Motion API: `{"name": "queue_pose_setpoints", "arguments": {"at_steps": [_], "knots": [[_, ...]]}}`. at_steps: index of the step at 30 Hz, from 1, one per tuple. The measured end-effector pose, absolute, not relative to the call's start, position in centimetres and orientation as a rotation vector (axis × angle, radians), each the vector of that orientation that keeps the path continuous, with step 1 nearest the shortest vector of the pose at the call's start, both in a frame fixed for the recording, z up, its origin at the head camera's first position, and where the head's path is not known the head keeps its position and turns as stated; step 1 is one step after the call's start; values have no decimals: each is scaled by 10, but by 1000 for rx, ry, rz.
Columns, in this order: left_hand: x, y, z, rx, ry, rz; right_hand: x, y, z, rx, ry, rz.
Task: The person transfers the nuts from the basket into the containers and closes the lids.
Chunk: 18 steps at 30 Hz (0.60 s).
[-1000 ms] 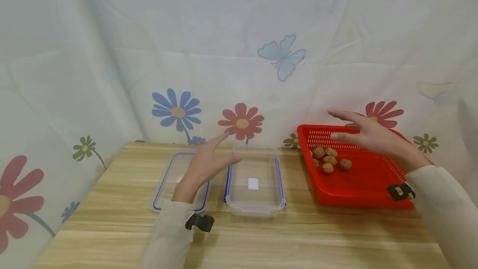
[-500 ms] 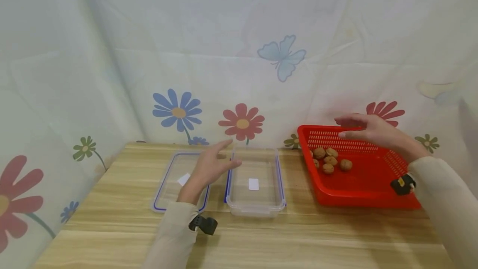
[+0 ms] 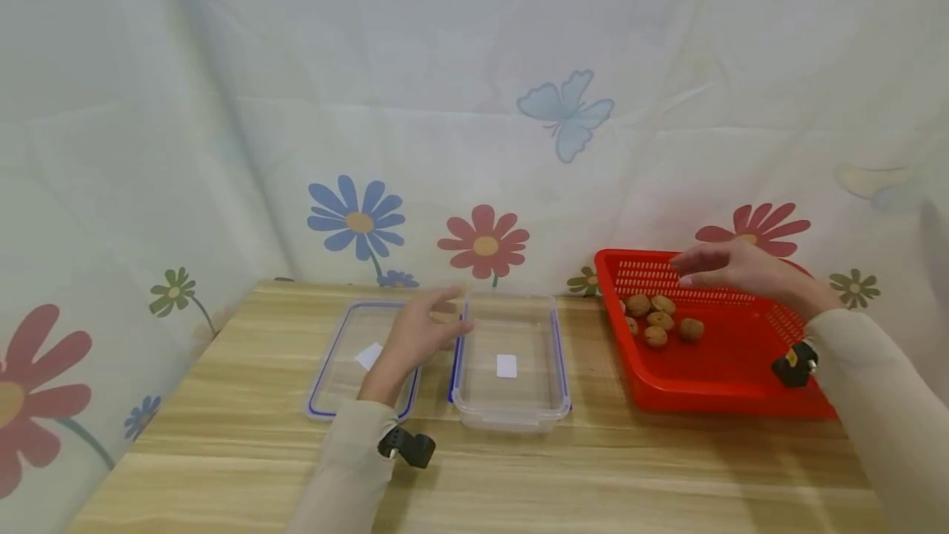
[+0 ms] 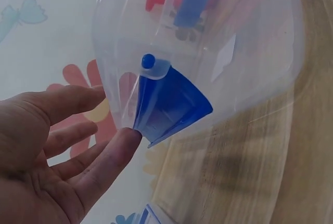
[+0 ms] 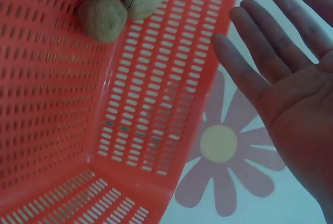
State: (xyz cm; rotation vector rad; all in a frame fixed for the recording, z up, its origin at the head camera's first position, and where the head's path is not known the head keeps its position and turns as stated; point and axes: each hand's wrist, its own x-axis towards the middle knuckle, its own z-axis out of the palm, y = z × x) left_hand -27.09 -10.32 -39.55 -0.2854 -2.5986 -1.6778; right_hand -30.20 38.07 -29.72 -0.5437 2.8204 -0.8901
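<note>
A clear plastic container (image 3: 511, 417) with blue side latches stands mid-table. My left hand (image 3: 418, 336), fingers spread and holding nothing, hovers by its left side. In the left wrist view a fingertip comes right up to a blue latch (image 4: 171, 107); whether it touches, I cannot tell. My right hand (image 3: 741, 270) is held above the back of a red plastic basket (image 3: 741, 361), its fingers extended and palm bare in the right wrist view. Several walnuts (image 3: 660, 320) lie in the basket's left part, with one walnut (image 5: 103, 17) close up in the right wrist view.
A clear lid (image 3: 322, 390) with a blue seal lies left of the container, partly behind my left hand and forearm. White labels show on the lid and on the container (image 3: 507, 366). A flowered curtain (image 3: 415, 147) hangs behind the wooden table (image 3: 534, 476).
My right hand has come down and slightly right over the basket. My left hand has lowered a little, its fingers drawing closer together. Container, lid and walnuts stay in place.
</note>
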Motion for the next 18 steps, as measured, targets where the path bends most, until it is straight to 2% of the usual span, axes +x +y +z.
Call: {"name": "queue_pose_setpoints", "arguments": {"at_steps": [18], "knots": [[-271,-100,-401,-154,-2580,-1837,-323,401,-329,-417,2675,-801]]}}
